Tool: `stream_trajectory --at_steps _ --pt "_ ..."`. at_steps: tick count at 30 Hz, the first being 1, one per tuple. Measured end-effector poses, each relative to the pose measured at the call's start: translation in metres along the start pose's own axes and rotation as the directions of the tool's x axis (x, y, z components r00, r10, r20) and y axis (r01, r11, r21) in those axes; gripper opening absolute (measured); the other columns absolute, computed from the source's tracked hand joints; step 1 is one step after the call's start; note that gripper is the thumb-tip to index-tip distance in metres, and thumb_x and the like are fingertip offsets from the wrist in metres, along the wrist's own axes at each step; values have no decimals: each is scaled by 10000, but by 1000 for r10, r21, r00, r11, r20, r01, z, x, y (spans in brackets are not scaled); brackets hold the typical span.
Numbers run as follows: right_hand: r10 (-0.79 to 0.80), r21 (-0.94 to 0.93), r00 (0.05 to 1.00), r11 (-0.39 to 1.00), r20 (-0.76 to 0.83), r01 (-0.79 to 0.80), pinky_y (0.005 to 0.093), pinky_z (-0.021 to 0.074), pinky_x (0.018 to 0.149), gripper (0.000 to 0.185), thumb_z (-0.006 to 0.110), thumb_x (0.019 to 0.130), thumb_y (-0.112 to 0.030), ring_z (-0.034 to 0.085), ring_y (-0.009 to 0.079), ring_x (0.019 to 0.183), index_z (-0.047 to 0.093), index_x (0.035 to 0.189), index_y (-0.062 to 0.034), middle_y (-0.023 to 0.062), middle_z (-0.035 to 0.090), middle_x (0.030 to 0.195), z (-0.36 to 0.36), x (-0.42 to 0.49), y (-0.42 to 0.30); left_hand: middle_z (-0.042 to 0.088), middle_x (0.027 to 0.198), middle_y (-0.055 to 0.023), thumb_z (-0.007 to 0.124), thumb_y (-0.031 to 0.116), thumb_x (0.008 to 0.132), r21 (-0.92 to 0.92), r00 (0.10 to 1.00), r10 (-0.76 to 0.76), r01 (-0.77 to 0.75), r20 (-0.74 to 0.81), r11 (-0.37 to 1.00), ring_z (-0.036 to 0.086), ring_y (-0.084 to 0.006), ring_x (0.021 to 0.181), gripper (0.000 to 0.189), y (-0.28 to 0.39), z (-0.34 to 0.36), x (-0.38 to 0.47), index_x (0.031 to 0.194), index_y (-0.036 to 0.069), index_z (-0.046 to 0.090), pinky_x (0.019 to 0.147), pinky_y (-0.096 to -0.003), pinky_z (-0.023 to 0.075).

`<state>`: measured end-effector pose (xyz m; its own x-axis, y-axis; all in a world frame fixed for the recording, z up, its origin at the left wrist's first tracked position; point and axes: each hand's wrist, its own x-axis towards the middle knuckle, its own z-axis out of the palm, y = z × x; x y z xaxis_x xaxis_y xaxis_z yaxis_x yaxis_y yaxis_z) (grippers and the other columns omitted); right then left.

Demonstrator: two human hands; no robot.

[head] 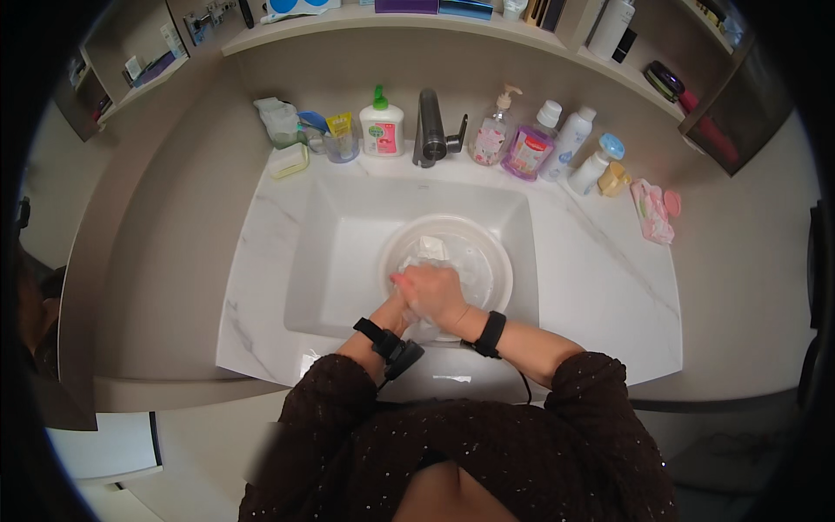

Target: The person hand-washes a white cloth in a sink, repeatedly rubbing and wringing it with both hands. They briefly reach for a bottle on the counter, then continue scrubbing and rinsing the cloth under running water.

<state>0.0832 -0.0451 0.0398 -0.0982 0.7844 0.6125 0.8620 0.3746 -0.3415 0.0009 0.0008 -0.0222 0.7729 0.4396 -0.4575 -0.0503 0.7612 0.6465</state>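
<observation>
Both my hands are together over a round white plastic basin (503, 261) that stands in the right part of a rectangular sink (319, 261). My right hand (436, 293) is closed on a thin, whitish, wet cloth-like thing (425, 326), which hangs below it. Partly behind the right hand, my left hand (398, 310) presses against the same thing; most of its fingers are hidden. A pale piece of the material or another white item (432, 248) lies in the basin, just beyond my hands, among what looks like water and suds. Black straps sit on both wrists.
Behind the sink stand a dark faucet (430, 130), a hand soap bottle (382, 130), a clear pump bottle (489, 137), a purple mouthwash bottle (530, 150) and a cup (342, 145). A soap box (289, 160) is at left, a pink packet (651, 212) at right. A shelf (391, 19) overhangs the back.
</observation>
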Motion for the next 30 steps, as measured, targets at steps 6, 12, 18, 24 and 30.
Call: stream_trajectory --at_steps 6,12,18,24,30 --pt "380 -119 920 913 -98 -390 330 403 456 260 583 818 -258 526 224 493 558 638 -72 59 545 561 6 -12 50 570 1040 -81 303 320 943 156 996 -35 47 -76 987 572 -195 940 385 9 22 -20 1149 53 488 786 -342 483" --pt "763 668 606 333 224 -665 270 349 503 359 566 855 -337 402 78 561 523 639 -54 -25 444 601 -10 -25 93 546 1150 -90 377 466 911 -41 986 147 -144 82 989 547 -195 1015 546 41 27 -35 1228 27 450 880 -308 430" --pt "724 836 549 -68 417 -545 257 442 656 294 529 881 -310 535 106 703 591 758 -50 3 558 696 -28 -3 32 550 1139 -100 390 522 888 -76 986 148 -153 -76 985 553 -224 1018 589 23 2 -11 1207 31 454 893 -343 441" --pt "255 192 961 943 104 -271 355 478 556 147 569 809 -234 592 258 615 662 760 -132 88 617 688 0 -8 6 577 1032 -89 461 390 886 117 976 159 -142 -150 983 573 -236 962 389 -5 7 -5 1082 57 510 816 -331 484" --pt "166 -180 986 970 9 -162 366 433 425 201 541 827 -271 554 269 466 655 738 -130 101 556 533 -3 -3 -1 579 973 -49 402 331 907 -309 1000 26 -20 13 951 563 -175 896 324 3 13 -9 1056 73 529 754 -304 471"
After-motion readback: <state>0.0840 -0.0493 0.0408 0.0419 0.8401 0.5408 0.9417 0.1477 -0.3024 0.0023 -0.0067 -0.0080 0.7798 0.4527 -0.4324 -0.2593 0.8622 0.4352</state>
